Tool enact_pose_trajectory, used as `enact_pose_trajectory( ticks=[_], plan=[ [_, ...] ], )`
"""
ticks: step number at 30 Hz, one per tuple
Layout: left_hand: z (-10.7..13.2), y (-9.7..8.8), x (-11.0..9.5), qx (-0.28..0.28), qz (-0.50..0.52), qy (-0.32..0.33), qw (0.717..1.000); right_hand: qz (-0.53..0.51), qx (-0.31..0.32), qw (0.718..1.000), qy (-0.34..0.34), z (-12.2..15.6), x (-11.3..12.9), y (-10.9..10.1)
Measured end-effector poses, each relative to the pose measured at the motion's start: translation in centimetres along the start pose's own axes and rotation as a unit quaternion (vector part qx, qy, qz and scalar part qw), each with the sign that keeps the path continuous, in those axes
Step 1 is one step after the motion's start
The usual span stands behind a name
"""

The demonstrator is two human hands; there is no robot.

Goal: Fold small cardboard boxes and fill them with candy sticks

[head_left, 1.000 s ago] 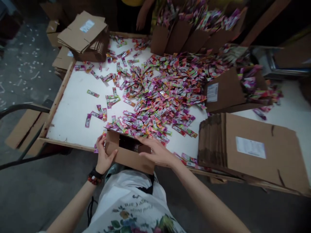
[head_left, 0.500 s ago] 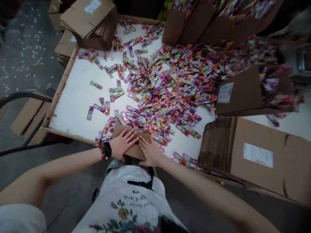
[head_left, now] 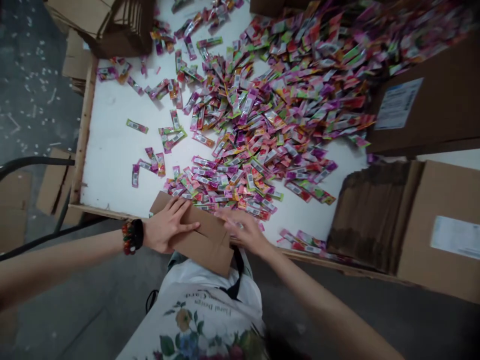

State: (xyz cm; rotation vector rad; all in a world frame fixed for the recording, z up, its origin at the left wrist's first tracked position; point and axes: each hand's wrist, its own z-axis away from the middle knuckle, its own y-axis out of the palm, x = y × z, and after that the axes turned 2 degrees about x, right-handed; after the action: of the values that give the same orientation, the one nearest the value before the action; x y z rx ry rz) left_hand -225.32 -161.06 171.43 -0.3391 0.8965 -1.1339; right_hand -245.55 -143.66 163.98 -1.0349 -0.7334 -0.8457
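A small brown cardboard box (head_left: 210,225) rests at the front edge of the table, partly over my lap, its slit flaps facing up. My left hand (head_left: 168,225) lies on its left part, thumb and fingers spread over the cardboard. My right hand (head_left: 245,230) is at the right edge of the box, smeared by motion; whether it grips anything is unclear. Just beyond the box spreads a heap of small colourful wrapped sticks (head_left: 258,135), mostly pink, purple and green.
The white table (head_left: 108,175) has a raised wooden rim. Folded cardboard boxes (head_left: 371,210) stand in a row at the right, near a larger labelled box (head_left: 420,115). More flattened cardboard (head_left: 123,30) is stacked at the far left. A dark curved metal bar (head_left: 37,161) is beside the table.
The cardboard box is turned and shows more of its surface. My left hand has shifted left on it, and my right hand has moved right to its edge. The view has come closer to the table.
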Motion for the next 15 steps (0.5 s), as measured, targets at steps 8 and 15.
enact_pose_trajectory(
  ticks=[8, 15],
  plan=[
    [2.3, -0.3, -0.9, -0.008, 0.046, -0.038, 0.998, 0.043, -0.031, 0.949, 0.311, -12.1, -4.6, 5.7],
    [14.2, -3.1, -0.5, -0.308, 0.072, -0.253, 0.914, -0.082, -0.174, 0.951, 0.243, -11.5, -5.5, 3.6]
  ],
)
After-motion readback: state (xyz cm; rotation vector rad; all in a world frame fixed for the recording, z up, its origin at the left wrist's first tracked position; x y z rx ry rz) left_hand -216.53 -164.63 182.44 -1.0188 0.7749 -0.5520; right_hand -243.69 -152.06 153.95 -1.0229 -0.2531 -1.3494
